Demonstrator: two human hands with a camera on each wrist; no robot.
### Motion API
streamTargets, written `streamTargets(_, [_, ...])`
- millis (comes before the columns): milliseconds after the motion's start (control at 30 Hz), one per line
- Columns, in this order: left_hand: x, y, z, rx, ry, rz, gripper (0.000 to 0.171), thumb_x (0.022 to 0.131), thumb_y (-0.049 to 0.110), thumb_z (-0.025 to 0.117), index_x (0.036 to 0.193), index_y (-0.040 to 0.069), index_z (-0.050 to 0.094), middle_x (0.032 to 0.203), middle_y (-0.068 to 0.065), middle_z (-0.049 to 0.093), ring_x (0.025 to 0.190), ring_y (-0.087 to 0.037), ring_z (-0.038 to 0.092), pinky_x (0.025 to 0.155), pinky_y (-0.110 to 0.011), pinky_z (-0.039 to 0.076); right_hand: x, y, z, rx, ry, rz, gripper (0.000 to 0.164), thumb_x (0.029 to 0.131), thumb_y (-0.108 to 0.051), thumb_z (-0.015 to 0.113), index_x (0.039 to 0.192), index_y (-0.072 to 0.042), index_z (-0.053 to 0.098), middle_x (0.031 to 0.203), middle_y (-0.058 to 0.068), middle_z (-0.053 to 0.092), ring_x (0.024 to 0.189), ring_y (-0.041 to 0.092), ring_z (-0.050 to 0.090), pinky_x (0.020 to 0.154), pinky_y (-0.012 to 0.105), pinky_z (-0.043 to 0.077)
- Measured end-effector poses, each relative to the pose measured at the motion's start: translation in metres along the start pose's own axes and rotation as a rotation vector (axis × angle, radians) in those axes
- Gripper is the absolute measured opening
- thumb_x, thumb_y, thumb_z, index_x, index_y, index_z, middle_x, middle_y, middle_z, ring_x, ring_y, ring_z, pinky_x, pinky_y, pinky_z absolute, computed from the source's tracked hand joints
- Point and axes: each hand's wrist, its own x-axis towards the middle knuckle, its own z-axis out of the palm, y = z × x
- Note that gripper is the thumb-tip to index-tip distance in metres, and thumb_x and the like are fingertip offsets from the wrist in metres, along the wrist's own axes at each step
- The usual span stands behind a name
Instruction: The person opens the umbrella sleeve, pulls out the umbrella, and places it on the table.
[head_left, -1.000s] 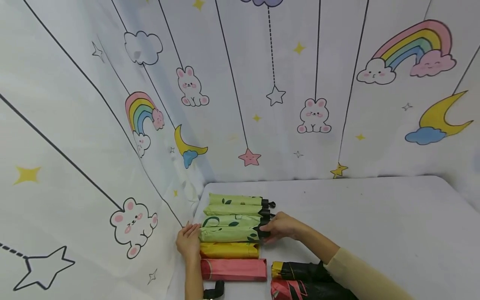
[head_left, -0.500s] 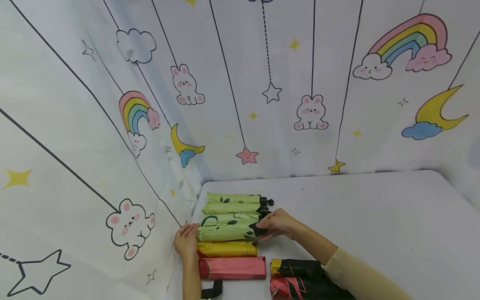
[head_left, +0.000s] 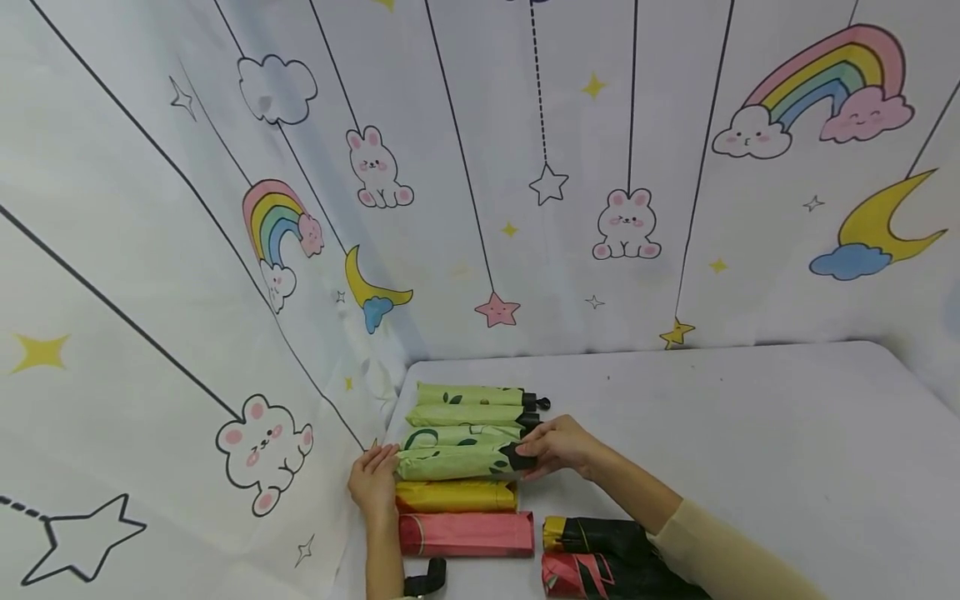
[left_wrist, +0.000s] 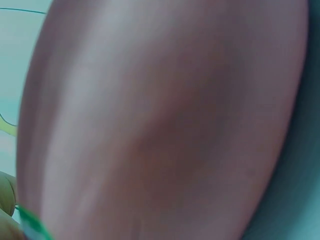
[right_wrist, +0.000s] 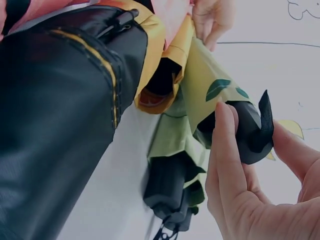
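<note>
- White backdrop (head_left: 555, 250), printed with rabbits, rainbows, moons and stars: rises beyond the yellow bundle and along its left side.
- White table (head_left: 712, 442): lies under the yellow bundle and spreads far to its right.
- Black-and-pink bundle (head_left: 622, 577): nearer the person than the yellow bundle and to its right, partly cut off by the bottom edge of the head view.
- Black-and-yellow bundle (head_left: 592, 536): also nearer and to the right, just beside the black-and-pink bundle; a sleeve covers part of it.
- Pink bundle (head_left: 467, 535): just on the near side of the yellow bundle, roughly parallel.
- Green leaf-print umbrella (head_left: 453, 462), folded: just beyond the yellow bundle, with a hand at each of its 2 ends.
- Yellow bundle (head_left: 456, 497): the landmark, lying crosswise.
- More green umbrellas (head_left: 465, 416), folded: in a row farther beyond the yellow bundle, black handles to the right.
- Right hand (head_left: 558, 446): beyond the yellow bundle's right end, pinching the green leaf-print umbrella's black handle (right_wrist: 250, 132) between thumb and fingers.
- Left hand (head_left: 373, 479): at the yellow bundle's left, fingertips at the green leaf-print umbrella's other end; whether they grasp it I cannot tell.
- Curved black piece (head_left: 426, 577): nearer than the yellow bundle, below its left part.
</note>
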Motion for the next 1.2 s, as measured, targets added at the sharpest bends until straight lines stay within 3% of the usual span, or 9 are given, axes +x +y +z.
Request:
streamTargets(267, [0.001, 0.002, 0.001, -0.029, 0.007, -0.008, 0.044, 0.094, -0.01, 0.068, 0.136, -0.012, 0.052, 0.132, -0.034, 0.064, 0.102, -0.019, 0.076, 0.082, -0.015, 0.058, -0.005, -0.001, -0.005, 0.005, -0.01, -0.033, 0.027, 0.092, -0.009, 0.079, 0.109, 0.011, 0.073, 0.1, 0.024, 0.075, 0.084, 0.037, 0.078, 0.083, 0.057, 0.061])
streamTargets(667, [0.004, 0.001, 0.0, -0.047, 0.005, -0.014, 0.046, 0.093, -0.014, 0.067, 0.136, -0.012, 0.052, 0.131, -0.036, 0.063, 0.108, -0.026, 0.075, 0.083, -0.017, 0.058, -0.009, 0.0, -0.01, 0.013, 0.01, -0.031, 0.029, 0.091, -0.01, 0.08, 0.109, 0.011, 0.073, 0.107, 0.022, 0.074, 0.087, 0.039, 0.077, 0.083, 0.056, 0.062])
streamTargets(933, [0.006, 0.0, -0.002, -0.043, 0.005, -0.008, 0.045, 0.093, -0.013, 0.067, 0.136, -0.012, 0.052, 0.131, -0.034, 0.064, 0.102, -0.019, 0.077, 0.082, -0.015, 0.058, -0.013, -0.002, -0.012, 0.018, 0.014, -0.026, 0.029, 0.091, -0.011, 0.081, 0.108, 0.01, 0.073, 0.104, 0.021, 0.075, 0.087, 0.039, 0.078, 0.085, 0.059, 0.06])
streamTargets(1200, [0.004, 0.002, -0.006, -0.03, -0.006, -0.024, 0.046, 0.094, -0.012, 0.067, 0.138, -0.012, 0.051, 0.132, -0.034, 0.063, 0.105, -0.02, 0.076, 0.084, -0.016, 0.058, -0.017, -0.001, -0.014, 0.025, 0.005, -0.031, 0.03, 0.092, -0.012, 0.08, 0.109, 0.011, 0.072, 0.101, 0.021, 0.073, 0.088, 0.041, 0.077, 0.086, 0.06, 0.059])
